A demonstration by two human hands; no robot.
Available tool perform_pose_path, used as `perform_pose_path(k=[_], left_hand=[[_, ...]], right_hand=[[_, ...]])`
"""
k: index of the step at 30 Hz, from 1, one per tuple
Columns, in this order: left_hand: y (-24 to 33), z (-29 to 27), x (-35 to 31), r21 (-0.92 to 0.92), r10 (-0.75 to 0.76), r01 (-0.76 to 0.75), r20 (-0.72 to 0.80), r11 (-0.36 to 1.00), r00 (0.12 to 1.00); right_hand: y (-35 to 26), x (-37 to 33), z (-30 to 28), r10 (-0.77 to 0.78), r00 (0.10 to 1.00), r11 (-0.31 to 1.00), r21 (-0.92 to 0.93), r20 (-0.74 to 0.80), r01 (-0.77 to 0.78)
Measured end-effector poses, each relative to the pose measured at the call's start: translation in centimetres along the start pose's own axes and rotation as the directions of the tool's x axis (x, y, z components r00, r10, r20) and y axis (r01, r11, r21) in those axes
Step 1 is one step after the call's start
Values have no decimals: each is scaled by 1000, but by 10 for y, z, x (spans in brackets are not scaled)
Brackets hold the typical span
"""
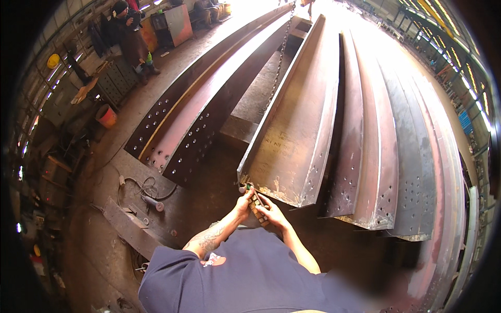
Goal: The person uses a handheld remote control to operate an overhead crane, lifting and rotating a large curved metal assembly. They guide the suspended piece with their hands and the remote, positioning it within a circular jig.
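Both my hands meet at the near left corner of a steel beam (295, 151) with a rust-brown inner face. My left hand (243, 205) is closed on a short strip of brownish-yellow blocks (257, 209), whose exact kind I cannot make out. At the strip's upper end, by the left fingertips, shows a small green piece (249, 186). From the other side my right hand (273, 213) closes on the strip's right edge, fingers bent. A small round grey end (242, 189) sits beside the left fingers, against the beam corner.
Several drilled steel beams (412, 198) lie to the right. A pair of beams (195, 135) with bolt holes stretches away left. A chain (279, 62) hangs beyond. An angle grinder (152, 202) with its cable lies at left. A person (130, 36) stands far left near an orange bucket (106, 116).
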State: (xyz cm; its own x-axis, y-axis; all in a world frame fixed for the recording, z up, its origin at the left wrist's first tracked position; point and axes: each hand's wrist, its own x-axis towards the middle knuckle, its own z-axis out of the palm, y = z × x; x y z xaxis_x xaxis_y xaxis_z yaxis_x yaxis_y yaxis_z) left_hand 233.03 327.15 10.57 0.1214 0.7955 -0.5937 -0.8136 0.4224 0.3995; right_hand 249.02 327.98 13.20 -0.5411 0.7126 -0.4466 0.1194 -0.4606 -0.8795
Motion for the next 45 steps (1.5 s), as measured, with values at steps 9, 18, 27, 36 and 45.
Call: perform_pose_path(k=[9, 18, 27, 36, 45], left_hand=[[77, -66, 0, -86, 18, -8, 110, 996, 994], [146, -121, 0, 99, -231, 216, 181, 971, 956], [135, -135, 29, 189, -408, 375, 188, 907, 893], [156, -136, 22, 178, -372, 345, 147, 921, 917], [148, -138, 15, 200, -360, 327, 157, 924, 920]], right_hand=[[-30, 44, 81, 32, 997, 992, 115, 74, -40], [-28, 71, 167, 61, 996, 985, 163, -69, -49], [-7, 68, 188, 60, 932, 969, 245, -356, 31], [-6, 86, 195, 31, 938, 993, 114, -344, 9], [-13, 72, 198, 92, 947, 989, 140, -308, -50]])
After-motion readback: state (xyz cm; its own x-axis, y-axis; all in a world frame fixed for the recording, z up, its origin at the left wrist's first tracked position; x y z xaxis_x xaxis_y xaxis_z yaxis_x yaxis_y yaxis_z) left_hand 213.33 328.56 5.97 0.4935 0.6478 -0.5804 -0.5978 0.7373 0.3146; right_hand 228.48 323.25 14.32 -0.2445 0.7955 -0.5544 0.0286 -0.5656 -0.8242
